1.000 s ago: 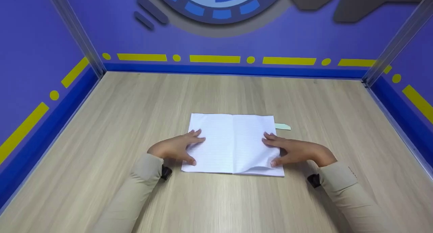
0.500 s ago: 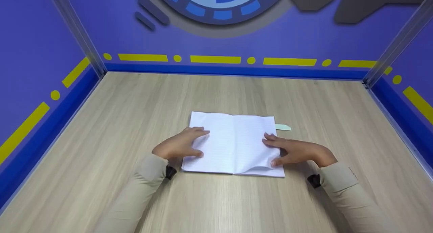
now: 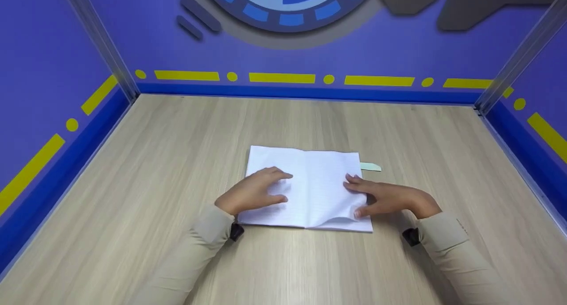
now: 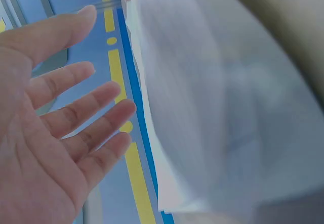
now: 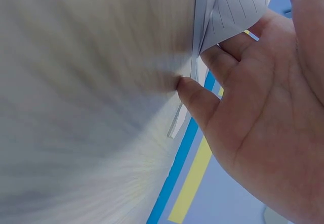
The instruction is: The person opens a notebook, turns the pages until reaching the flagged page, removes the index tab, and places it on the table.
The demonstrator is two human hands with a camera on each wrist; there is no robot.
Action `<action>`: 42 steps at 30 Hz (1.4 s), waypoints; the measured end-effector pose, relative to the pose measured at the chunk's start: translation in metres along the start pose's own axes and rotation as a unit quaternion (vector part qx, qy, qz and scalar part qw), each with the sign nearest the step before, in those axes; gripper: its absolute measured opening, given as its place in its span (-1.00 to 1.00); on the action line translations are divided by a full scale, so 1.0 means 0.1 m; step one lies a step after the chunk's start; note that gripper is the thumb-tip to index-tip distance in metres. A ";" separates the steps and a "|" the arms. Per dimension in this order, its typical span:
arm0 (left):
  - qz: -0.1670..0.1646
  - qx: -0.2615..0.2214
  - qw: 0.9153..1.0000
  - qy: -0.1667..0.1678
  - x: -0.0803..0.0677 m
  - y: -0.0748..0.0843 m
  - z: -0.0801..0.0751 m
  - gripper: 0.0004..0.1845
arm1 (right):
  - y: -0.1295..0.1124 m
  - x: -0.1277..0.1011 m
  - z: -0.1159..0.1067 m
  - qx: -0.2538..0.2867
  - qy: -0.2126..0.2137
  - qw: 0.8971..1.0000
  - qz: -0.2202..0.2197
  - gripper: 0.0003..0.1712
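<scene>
The notebook [image 3: 325, 181] is overlapped by the splayed, empty left grip [image 3: 254, 190] at nine o'clock and right grip [image 3: 384, 196] at three.

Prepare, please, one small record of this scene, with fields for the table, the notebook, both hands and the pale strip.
Table: wood-grain surface
Notebook: open, lying on the table
Left hand: above the left page, fingers extended
Right hand: resting at outer edge of the right page
Right page: near edge curled up
Pale strip: sticking out beyond the right page
</scene>
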State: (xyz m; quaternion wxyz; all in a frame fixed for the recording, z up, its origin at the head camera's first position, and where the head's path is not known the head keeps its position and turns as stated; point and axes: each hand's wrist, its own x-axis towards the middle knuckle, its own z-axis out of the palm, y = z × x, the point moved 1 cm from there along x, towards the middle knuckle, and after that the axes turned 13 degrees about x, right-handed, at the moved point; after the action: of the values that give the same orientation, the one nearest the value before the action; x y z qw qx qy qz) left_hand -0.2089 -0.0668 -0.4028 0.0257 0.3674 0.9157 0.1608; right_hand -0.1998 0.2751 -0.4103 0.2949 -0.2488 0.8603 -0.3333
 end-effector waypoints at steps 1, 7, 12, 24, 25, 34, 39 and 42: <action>0.003 0.000 1.000 0.002 0.01 0.02 0.01 -0.45 | 0.00 0.00 0.00 0.000 0.000 1.000 0.001 -0.02; 0.026 0.004 1.000 0.009 0.07 0.14 0.05 -0.46 | 0.00 0.00 -0.01 -0.004 -0.001 1.000 0.004 -0.02; 0.043 0.008 0.999 0.002 0.15 0.27 0.11 -0.47 | 0.00 0.00 -0.01 -0.008 -0.002 1.000 -0.002 -0.03; 0.090 0.012 0.996 -0.020 0.34 0.62 0.25 -0.51 | 0.03 0.03 0.00 -0.008 -0.001 1.000 -0.010 -0.01; 0.094 0.013 0.995 -0.020 0.36 0.64 0.26 -0.52 | 0.03 0.03 0.00 -0.010 -0.001 1.000 -0.007 0.00; 0.119 0.024 0.992 -0.021 0.44 0.79 0.31 -0.56 | 0.02 0.03 0.00 -0.018 -0.003 1.000 -0.005 0.00; 0.124 0.040 0.991 -0.022 0.48 0.85 0.35 -0.56 | 0.00 0.02 0.01 -0.019 -0.002 1.000 -0.011 -0.01; 0.129 0.048 0.990 -0.023 0.50 0.88 0.36 -0.57 | 0.00 0.02 0.01 -0.022 -0.003 1.000 -0.011 0.00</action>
State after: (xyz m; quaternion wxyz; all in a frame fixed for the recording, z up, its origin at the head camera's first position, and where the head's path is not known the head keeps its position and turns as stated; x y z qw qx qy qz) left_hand -0.1803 0.0370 -0.4059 0.0077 0.4872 0.8662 0.1104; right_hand -0.2007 0.2737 -0.4114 0.2879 -0.2656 0.8637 -0.3172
